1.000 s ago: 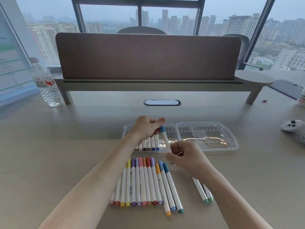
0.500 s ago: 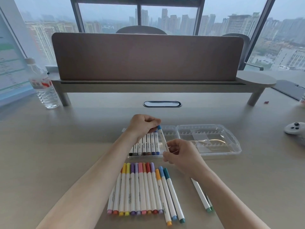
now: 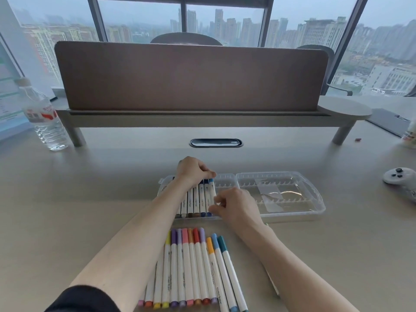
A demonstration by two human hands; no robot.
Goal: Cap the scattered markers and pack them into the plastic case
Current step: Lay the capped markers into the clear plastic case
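Observation:
A clear plastic case lies open on the desk, its lid to the right. Several capped markers sit side by side in its left half. The rightmost of them is a blue-capped marker, lying flat in the row. My left hand curls over that marker's cap end at the far side of the case. My right hand pinches its near end. A row of several capped markers lies on the desk in front of the case. One more marker shows partly under my right forearm.
A water bottle stands at the far left. A white game controller lies at the right edge. A raised shelf with a brown divider panel crosses the back, with a cable grommet below it.
The blue-capped marker, held tilted above the case by both hands, has come down into the row inside the case. Both hands followed it down and still hold its ends.

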